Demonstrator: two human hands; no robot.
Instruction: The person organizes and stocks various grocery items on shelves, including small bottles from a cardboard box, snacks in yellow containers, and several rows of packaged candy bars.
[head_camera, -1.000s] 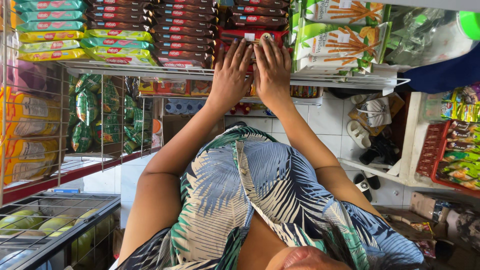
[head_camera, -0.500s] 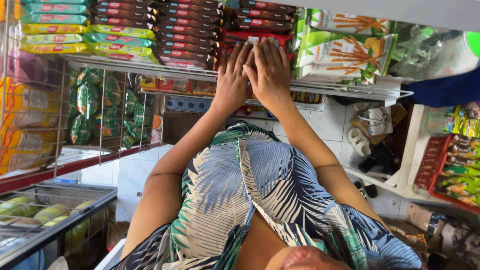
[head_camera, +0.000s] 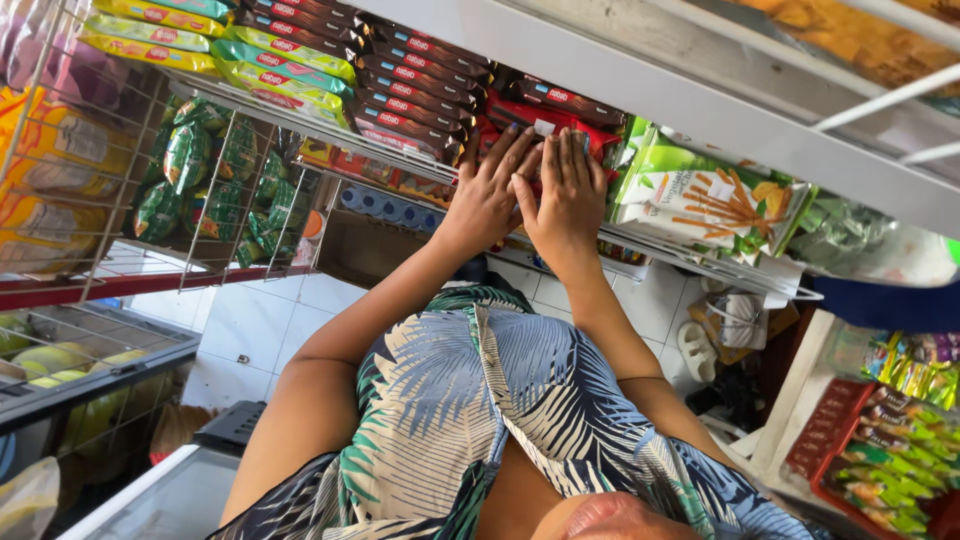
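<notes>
Both hands flat, fingers spread, gripping nothing | left hand (head_camera: 487, 195) and right hand (head_camera: 568, 195) press red packets (head_camera: 560, 112) so they sit straight at the wire shelf (head_camera: 690, 262) edge

both hands (head_camera: 530, 195) on packets (head_camera: 545, 115) on wire shelf (head_camera: 690, 255), stacked packs (head_camera: 400, 90) beside

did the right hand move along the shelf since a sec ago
No. The right hand still lies flat on the red packets, just left of the green snack box; only the camera view shifted.
</notes>
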